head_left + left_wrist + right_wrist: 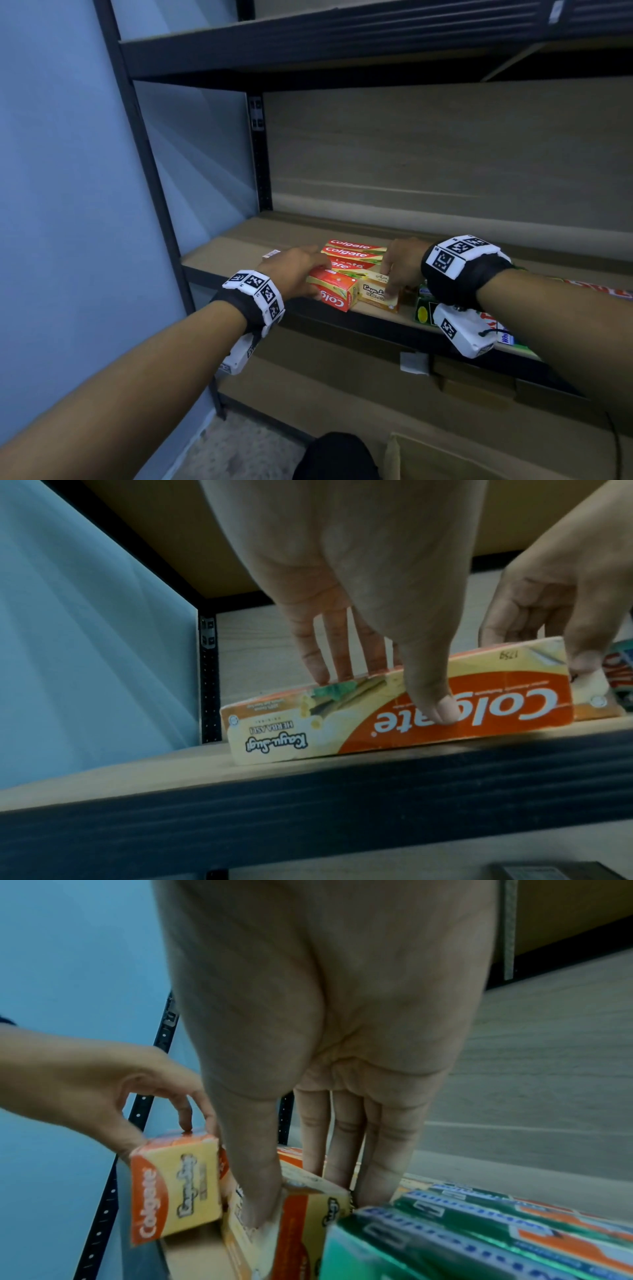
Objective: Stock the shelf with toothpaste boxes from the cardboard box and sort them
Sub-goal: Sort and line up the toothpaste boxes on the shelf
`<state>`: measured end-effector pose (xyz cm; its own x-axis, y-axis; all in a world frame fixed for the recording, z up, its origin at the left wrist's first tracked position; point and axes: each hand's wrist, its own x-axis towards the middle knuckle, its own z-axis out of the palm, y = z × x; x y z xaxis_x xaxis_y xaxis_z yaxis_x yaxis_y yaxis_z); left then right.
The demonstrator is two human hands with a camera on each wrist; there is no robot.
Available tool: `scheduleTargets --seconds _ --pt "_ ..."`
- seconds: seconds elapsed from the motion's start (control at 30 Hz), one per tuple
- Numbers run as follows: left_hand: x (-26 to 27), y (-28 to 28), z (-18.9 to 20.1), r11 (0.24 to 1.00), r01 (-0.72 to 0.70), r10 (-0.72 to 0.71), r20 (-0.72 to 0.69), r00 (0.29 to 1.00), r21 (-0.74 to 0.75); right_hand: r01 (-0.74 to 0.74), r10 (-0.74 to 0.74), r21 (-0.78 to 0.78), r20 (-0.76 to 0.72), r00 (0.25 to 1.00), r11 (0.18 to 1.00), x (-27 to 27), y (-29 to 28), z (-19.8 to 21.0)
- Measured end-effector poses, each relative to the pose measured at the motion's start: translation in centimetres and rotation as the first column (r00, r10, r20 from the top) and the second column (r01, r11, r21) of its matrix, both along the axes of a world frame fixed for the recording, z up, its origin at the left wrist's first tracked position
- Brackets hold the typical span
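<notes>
Left hand first: I have it pinching the loose Colgate box, thumb on its front face and fingers over the top, at the front edge of the shelf. My right hand pinches the neighbouring box, thumb down one side and fingers behind it, just left of the green boxes. Behind both lies a row of red Colgate boxes. I judge the step to be closing the loose box up against its match so like sits with like. To do it well I'd slide it flat along the board rather than lift it, keep the right hand bracing the neighbour so nothing skews, and square the front ends with the shelf lip. The box sits close to the edge, so I'd push inward, not sideways alone.
</notes>
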<state>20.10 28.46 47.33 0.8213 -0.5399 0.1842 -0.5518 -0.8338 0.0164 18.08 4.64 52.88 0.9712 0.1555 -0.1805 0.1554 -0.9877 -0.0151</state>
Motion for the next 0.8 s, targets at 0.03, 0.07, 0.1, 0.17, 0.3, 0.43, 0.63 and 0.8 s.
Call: scheduleTargets --seconds 0.03,0.07,0.1,0.17,0.3,0.43,0.63,0.8 --pt "0.0 -0.2 0.2 1.000 0.011 -0.011 -0.006 1.000 -0.013 -0.001 0.001 -0.006 0.000 1.000 1.000 0.0 -0.1 0.0" --pt "-0.1 -0.3 0.4 0.999 0.023 -0.024 -0.011 1.000 -0.026 -0.005 0.005 -0.015 0.002 1.000 1.000 -0.1 -0.1 0.0" --pt "-0.1 -0.4 0.7 0.999 0.035 -0.035 -0.012 0.999 -0.042 -0.010 0.011 -0.027 0.007 1.000 1.000 -0.1 -0.1 0.0" --pt "-0.3 -0.7 1.4 0.995 0.045 -0.046 -0.009 0.999 -0.094 -0.031 0.032 -0.059 0.025 0.999 0.998 -0.3 0.0 -0.1" --pt "-0.7 -0.8 3.0 0.946 0.088 -0.094 -0.004 0.996 -0.312 -0.090 0.093 -0.051 0.049 0.994 0.995 -0.3 -0.4 -0.2" --pt "-1.1 -0.7 4.4 0.828 0.085 -0.087 0.021 0.996 -0.554 -0.142 0.133 0.097 0.093 0.987 0.985 -0.4 -0.7 0.0" --pt "-1.7 -0.9 5.5 0.559 -0.011 -0.125 -0.098 0.987 -0.829 -0.234 0.190 0.433 0.141 0.972 0.870 -1.2 0.4 0.2" --pt "-2.4 -0.6 5.3 0.425 -0.083 -0.201 -0.183 0.962 -0.901 -0.256 0.206 0.500 0.153 0.966 0.827 -1.6 1.8 0.2"
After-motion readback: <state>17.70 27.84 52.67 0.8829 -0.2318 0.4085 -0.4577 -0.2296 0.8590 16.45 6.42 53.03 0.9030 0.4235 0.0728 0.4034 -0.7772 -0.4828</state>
